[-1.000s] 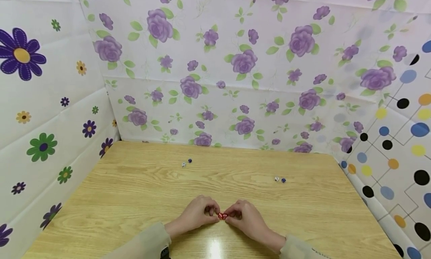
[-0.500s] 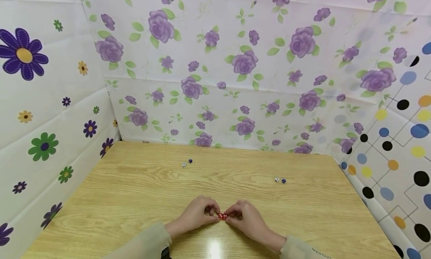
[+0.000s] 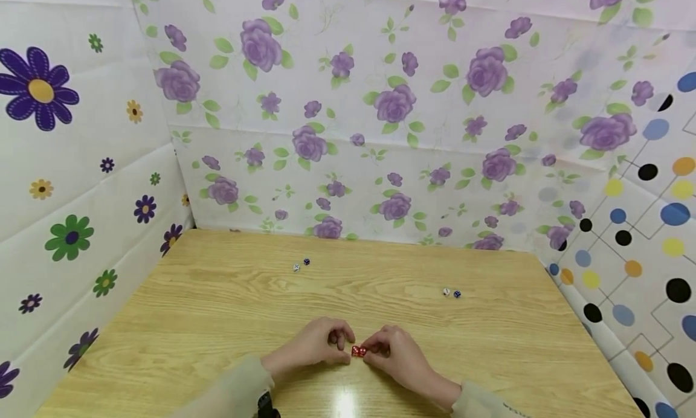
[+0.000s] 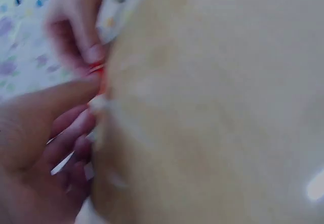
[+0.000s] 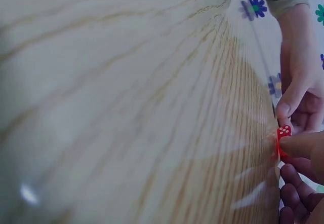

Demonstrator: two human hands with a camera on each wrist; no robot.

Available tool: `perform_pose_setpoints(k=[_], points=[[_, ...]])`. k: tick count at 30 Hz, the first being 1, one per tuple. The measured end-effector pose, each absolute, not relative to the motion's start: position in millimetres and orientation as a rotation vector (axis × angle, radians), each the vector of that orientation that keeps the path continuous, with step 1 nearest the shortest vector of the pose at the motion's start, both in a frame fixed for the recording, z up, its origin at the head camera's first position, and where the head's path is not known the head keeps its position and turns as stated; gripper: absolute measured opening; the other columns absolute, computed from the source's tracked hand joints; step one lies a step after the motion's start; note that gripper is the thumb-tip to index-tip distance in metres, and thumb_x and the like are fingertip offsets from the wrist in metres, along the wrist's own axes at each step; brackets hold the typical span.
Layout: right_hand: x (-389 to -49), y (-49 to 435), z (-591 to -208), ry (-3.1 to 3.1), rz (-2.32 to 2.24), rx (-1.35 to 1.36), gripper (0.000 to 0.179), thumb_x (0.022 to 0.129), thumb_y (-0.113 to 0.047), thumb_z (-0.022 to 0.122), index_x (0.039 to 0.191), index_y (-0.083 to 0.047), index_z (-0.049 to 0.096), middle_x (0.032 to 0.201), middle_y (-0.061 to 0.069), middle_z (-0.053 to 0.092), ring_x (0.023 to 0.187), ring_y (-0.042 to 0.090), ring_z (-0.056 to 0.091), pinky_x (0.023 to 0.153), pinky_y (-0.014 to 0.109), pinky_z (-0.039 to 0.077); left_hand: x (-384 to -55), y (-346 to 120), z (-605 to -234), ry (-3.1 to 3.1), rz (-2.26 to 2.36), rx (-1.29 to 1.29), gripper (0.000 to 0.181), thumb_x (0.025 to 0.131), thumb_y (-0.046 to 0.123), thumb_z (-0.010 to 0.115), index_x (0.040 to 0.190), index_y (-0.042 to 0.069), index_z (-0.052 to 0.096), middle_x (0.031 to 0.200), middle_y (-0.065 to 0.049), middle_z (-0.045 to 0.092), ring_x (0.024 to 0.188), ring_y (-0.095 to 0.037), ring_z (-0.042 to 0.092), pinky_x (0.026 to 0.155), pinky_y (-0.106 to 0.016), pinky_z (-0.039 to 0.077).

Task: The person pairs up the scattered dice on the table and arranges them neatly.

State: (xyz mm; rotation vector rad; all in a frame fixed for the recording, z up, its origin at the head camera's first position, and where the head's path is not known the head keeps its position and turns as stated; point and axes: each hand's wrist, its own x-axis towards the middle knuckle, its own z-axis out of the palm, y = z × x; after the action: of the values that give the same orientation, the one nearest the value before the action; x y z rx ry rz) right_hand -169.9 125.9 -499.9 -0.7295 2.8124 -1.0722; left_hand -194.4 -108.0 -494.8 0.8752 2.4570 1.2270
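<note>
Two red dice with white pips sit side by side on the wooden table, the left die [image 3: 355, 351] touching the right die [image 3: 363, 351]. My right hand [image 3: 399, 354] pinches the right one between thumb and fingertips. Just left of the pair is my left hand [image 3: 321, 344], its thumb and index finger parted with a small gap before the left die. In the right wrist view a pipped red die [image 5: 284, 131] shows past my right thumb. The left wrist view is blurred, and my left thumb partly covers the red there.
Farther back on the wooden table [image 3: 228, 297], a white die [image 3: 296, 267] lies near a dark blue die [image 3: 307, 261]. Another white die [image 3: 446, 292] and blue die [image 3: 457, 294] lie back right. Patterned cloth [image 3: 348, 182] walls in the back and both sides.
My left hand has let go of the left red die; its thumb and finger have spread and drawn slightly left. The right hand keeps its pinch.
</note>
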Motion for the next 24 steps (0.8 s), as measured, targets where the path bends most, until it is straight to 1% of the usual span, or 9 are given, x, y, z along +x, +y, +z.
perform_pose_setpoints(k=[2, 5, 10, 14, 18, 21, 24], points=[[-169.9, 125.8, -500.9, 2.815, -1.071, -0.734, 0.010, 0.085, -0.023, 0.078, 0.095, -0.021, 0.077, 0.084, -0.012, 0.064, 0.078, 0.001, 0.051, 0.069, 0.017, 0.043, -199.2, -115.1, -488.6, 2.357, 1.245, 0.876, 0.031, 0.083, 0.017, 0.080, 0.111, 0.011, 0.068, 0.091, -0.006, 0.069, 0.077, -0.003, 0.057, 0.073, -0.018, 0.047], [-170.4, 125.8, -502.4, 2.825, -1.059, -0.734, 0.010, 0.085, -0.023, 0.078, 0.095, -0.021, 0.077, 0.083, -0.013, 0.063, 0.077, 0.001, 0.051, 0.068, 0.017, 0.043, -211.7, -127.8, -480.9, 2.320, 1.232, 0.898, 0.036, 0.086, 0.017, 0.077, 0.119, 0.011, 0.065, 0.100, -0.006, 0.069, 0.086, -0.007, 0.062, 0.079, -0.021, 0.051], [-172.1, 125.9, -502.5, 2.817, -1.054, -0.715, 0.010, 0.085, -0.024, 0.078, 0.095, -0.021, 0.077, 0.083, -0.013, 0.063, 0.077, 0.000, 0.050, 0.068, 0.017, 0.043, -239.4, -154.3, -469.9, 2.456, 1.237, 0.907, 0.032, 0.091, 0.016, 0.072, 0.122, 0.010, 0.064, 0.104, -0.008, 0.068, 0.090, -0.013, 0.063, 0.079, -0.026, 0.054], [-173.0, 126.5, -500.6, 2.779, -1.070, -0.709, 0.011, 0.085, -0.024, 0.078, 0.095, -0.021, 0.077, 0.083, -0.013, 0.062, 0.076, 0.000, 0.050, 0.068, 0.017, 0.043, -259.7, -176.6, -466.1, 2.564, 1.329, 0.785, 0.030, 0.094, 0.014, 0.068, 0.123, 0.009, 0.064, 0.106, -0.008, 0.067, 0.090, -0.017, 0.062, 0.075, -0.028, 0.054], [-173.6, 127.5, -499.6, 2.754, -1.086, -0.731, 0.012, 0.084, -0.021, 0.079, 0.096, -0.020, 0.077, 0.083, -0.012, 0.063, 0.075, 0.001, 0.051, 0.067, 0.017, 0.043, -277.3, -193.3, -468.9, 2.628, 1.451, 0.591, 0.027, 0.095, 0.017, 0.067, 0.122, 0.014, 0.065, 0.109, -0.007, 0.066, 0.093, -0.020, 0.061, 0.074, -0.033, 0.054], [-173.9, 128.1, -499.5, 2.752, -1.092, -0.737, 0.012, 0.083, -0.020, 0.079, 0.096, -0.020, 0.077, 0.083, -0.011, 0.063, 0.075, 0.002, 0.051, 0.067, 0.017, 0.043, -289.0, -200.4, -473.9, 2.651, 1.499, 0.497, 0.030, 0.094, 0.018, 0.068, 0.124, 0.014, 0.064, 0.117, -0.012, 0.064, 0.098, -0.023, 0.060, 0.078, -0.038, 0.054], [-174.0, 128.1, -500.0, 2.746, -1.099, -0.727, 0.012, 0.084, -0.021, 0.079, 0.096, -0.020, 0.077, 0.083, -0.011, 0.063, 0.075, 0.002, 0.051, 0.067, 0.017, 0.043, -299.5, -205.1, -481.8, 2.671, 1.493, 0.479, 0.036, 0.094, 0.018, 0.069, 0.128, 0.011, 0.061, 0.125, -0.017, 0.059, 0.098, -0.024, 0.059, 0.080, -0.039, 0.053]])
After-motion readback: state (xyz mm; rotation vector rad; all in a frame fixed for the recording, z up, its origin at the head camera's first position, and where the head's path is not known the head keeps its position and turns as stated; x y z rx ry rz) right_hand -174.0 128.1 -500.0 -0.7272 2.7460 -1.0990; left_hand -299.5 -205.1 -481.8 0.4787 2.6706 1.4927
